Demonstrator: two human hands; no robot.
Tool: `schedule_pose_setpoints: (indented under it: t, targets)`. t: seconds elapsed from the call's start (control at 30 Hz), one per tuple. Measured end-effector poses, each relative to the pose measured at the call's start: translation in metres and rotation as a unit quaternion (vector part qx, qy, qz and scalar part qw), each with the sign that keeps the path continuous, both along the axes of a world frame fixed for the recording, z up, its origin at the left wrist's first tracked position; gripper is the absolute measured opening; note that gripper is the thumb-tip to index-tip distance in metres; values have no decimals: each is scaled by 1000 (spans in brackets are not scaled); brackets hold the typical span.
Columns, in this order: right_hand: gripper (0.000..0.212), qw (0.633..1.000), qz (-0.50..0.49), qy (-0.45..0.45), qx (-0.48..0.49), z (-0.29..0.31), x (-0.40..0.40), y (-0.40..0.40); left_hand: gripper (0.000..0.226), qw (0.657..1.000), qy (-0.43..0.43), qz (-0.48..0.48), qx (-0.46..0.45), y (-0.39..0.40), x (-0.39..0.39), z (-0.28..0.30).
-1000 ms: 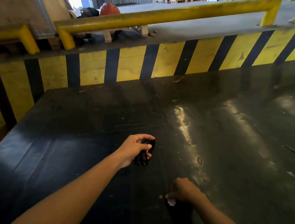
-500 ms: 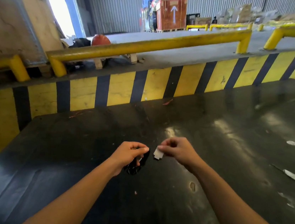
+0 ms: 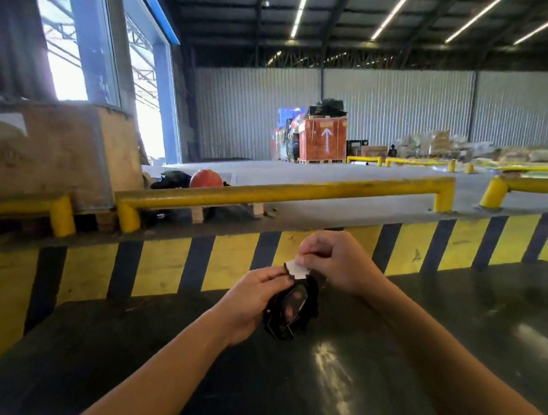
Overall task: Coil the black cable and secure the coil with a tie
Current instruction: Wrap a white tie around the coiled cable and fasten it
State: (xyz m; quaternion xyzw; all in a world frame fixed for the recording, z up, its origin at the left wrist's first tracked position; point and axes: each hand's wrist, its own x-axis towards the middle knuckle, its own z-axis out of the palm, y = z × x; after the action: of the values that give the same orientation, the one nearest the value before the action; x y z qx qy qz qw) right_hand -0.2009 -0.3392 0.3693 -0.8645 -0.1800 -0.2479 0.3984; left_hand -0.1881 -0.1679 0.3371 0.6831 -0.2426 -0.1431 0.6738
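Observation:
A small coil of black cable (image 3: 289, 309) hangs in the air above the dark table (image 3: 277, 397). My left hand (image 3: 250, 302) is shut around the coil's left side. My right hand (image 3: 335, 261) pinches a small white tie (image 3: 296, 269) at the top of the coil, right against my left thumb. Both hands are raised in front of the striped barrier. Whether the white tie wraps the coil is hidden by my fingers.
A yellow and black striped wall (image 3: 168, 267) borders the table's far edge, with a yellow guard rail (image 3: 285, 191) above it. A wooden crate (image 3: 41, 151) stands at the left. An orange helmet (image 3: 205, 179) lies behind the rail. Crates and boxes fill the warehouse background.
Both hands rose from the table surface with the coil. My right hand picked up the white tie from the table and brought it to the top of the coil. The head tilted up.

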Motion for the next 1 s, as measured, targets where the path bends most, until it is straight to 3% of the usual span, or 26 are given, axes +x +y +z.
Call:
schedule_pose_setpoints:
  t: [0.13, 0.23, 0.3, 0.6, 1.0]
  targets:
    - [6, 997, -46, -52, -27, 12, -5, 6, 22, 977, -173, 96, 83, 2, 2, 13]
    - [15, 991, -89, -88, -42, 17, -8, 11, 21, 893, -368, 173, 190, 5, 6, 18]
    - [20, 993, -73, -69, -54, 18, -11, 16, 15, 858, -432, 195, 199, 4, 6, 19]
    - [22, 992, -66, -44, -96, 16, -9, 20, 18, 813, -472, 231, 250, -1, 0, 20]
    - [22, 984, -6, -22, -179, 25, -17, 13, 19, 800, -495, 218, 260, 2, -2, 27]
